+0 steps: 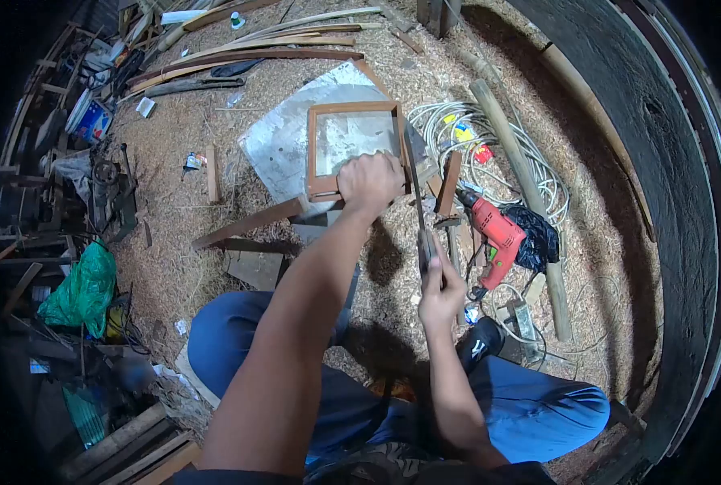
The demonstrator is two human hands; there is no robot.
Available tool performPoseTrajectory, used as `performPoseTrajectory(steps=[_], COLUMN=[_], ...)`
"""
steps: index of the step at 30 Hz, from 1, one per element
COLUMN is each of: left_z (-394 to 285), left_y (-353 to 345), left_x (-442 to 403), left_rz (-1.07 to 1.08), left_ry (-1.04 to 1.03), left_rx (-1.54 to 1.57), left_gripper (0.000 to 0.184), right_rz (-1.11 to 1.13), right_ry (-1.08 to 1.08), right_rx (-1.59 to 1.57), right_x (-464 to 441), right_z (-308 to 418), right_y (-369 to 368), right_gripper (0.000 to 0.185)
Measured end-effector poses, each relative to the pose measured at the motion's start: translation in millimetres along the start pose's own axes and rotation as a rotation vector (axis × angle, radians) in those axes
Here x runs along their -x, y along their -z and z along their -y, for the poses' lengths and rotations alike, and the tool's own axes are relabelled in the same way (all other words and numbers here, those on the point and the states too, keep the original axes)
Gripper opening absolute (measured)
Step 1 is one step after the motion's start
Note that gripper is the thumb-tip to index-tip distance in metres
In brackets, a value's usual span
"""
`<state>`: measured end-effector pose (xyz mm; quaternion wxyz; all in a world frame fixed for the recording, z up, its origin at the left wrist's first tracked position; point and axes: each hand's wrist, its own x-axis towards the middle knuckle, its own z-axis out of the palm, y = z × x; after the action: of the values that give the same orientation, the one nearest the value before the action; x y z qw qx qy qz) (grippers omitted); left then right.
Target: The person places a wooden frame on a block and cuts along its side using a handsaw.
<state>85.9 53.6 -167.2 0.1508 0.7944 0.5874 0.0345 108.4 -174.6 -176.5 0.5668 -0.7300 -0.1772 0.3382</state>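
My left hand (371, 183) is closed over the near right part of a small rectangular wooden frame (312, 145). The frame lies above a pale grey sheet (267, 133). In my right hand (443, 295) is the handle of a handsaw, its blade (416, 174) seen nearly edge-on. That blade runs away from me along the frame's right side; I cannot tell whether its teeth touch the wood. Below the frame, a wooden board (251, 224) slants off to the left.
A red power drill (498, 230) lies right of the saw, by a coiled pale cable (437, 129) and a round pole (510, 153). Long wooden strips (296, 40) lie at the back. Shavings cover the ground. A green plastic bag (81, 291) and clutter fill the left.
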Motion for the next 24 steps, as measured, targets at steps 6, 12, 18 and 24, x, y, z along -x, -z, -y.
performPoseTrajectory(steps=[6, 12, 18, 24], left_z=[2.0, 5.3, 7.6, -2.1], left_y=[-2.8, -4.7, -15.4, -7.6], left_x=[-2.6, 0.8, 3.7, -1.7], left_rz=[-0.029, -0.075, -0.108, -0.088], left_ry=[-0.047, -0.093, -0.269, -0.11], left_rx=[0.001, 0.025, 0.0, 0.034], left_gripper=[0.045, 0.046, 0.045, 0.046], right_rz=[-0.011, -0.008, -0.037, -0.045], right_ry=[0.017, 0.048, 0.135, 0.01], right_rx=[0.028, 0.048, 0.075, 0.017], right_x=[32.7, -8.1, 12.3, 2.9], right_z=[-24.2, 8.7, -17.2, -7.0], right_y=[17.4, -5.0, 1.1, -7.9], right_gripper=[0.037, 0.037, 0.037, 0.036])
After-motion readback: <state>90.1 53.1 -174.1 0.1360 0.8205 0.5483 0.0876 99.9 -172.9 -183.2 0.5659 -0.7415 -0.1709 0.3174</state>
